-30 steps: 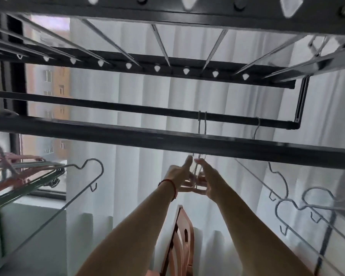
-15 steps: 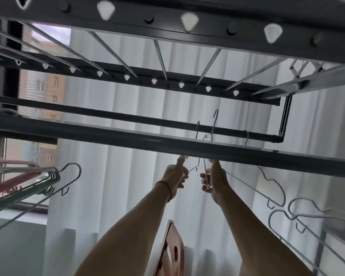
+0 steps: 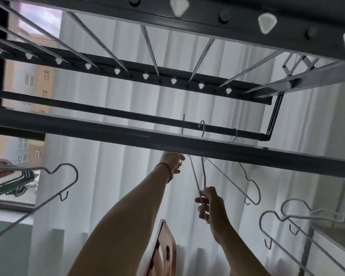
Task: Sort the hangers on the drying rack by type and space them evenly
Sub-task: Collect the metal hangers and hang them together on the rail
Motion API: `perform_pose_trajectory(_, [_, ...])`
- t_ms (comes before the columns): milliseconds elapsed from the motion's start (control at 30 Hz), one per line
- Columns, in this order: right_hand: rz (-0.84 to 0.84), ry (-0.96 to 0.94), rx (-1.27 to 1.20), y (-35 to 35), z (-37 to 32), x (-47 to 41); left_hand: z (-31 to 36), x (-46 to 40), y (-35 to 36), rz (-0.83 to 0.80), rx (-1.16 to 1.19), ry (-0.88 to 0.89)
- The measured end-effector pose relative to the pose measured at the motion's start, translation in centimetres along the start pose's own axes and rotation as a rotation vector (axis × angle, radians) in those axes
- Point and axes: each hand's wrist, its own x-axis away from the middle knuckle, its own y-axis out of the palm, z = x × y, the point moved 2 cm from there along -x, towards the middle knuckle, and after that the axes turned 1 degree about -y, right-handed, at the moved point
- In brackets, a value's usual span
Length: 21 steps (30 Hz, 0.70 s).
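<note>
Right hand (image 3: 210,206), arm raised, fingers curled round the lower end of a thin silver wire hanger (image 3: 199,176); its smooth hook sits up by the round dark-grey metal rack rail (image 3: 127,116), not clearly on it. Left hand (image 3: 172,162), up and left of that grip, reaches under the flat dark crossbar (image 3: 88,128), fingers bent; whether it holds anything cannot be told. A matching wire hanger (image 3: 247,176) hangs just right.

Drying rack (image 3: 187,144) overhead, spanning the frame. Hangers (image 3: 253,186) hooked on its far rail at centre, more (image 3: 18,180) bunched at left edge and lower right. Chair back (image 3: 163,251) bottom centre, curtain (image 3: 127,196) behind.
</note>
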Motion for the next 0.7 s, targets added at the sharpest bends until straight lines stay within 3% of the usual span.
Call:
perform_pose_trajectory(200, [-0.054,0.044,-0.009,-1.2,1.2,1.3,-0.1,-1.2,-0.8,0.0,-0.083,-0.059])
perform_pose_trajectory(300, [-0.111,0.213,-0.046,-2.5,2.6,2.1,-3.2,2.3,-2.6,0.062,-0.135,-0.073])
perform_pose_trajectory(400, [-0.121,0.368,0.024,-4.1,5.4,3.5,-7.8,6.8,-5.7,0.02,-0.178,-0.065])
perform_pose_trajectory(500, [-0.104,0.351,0.185,-5.2,8.0,6.2,-12.4,10.5,-9.6,0.01,-0.181,-0.098])
perform_pose_trajectory(700, [-0.166,0.338,0.378,-6.6,11.5,14.8,-18.2,18.3,-17.9,0.199,-0.485,-0.278])
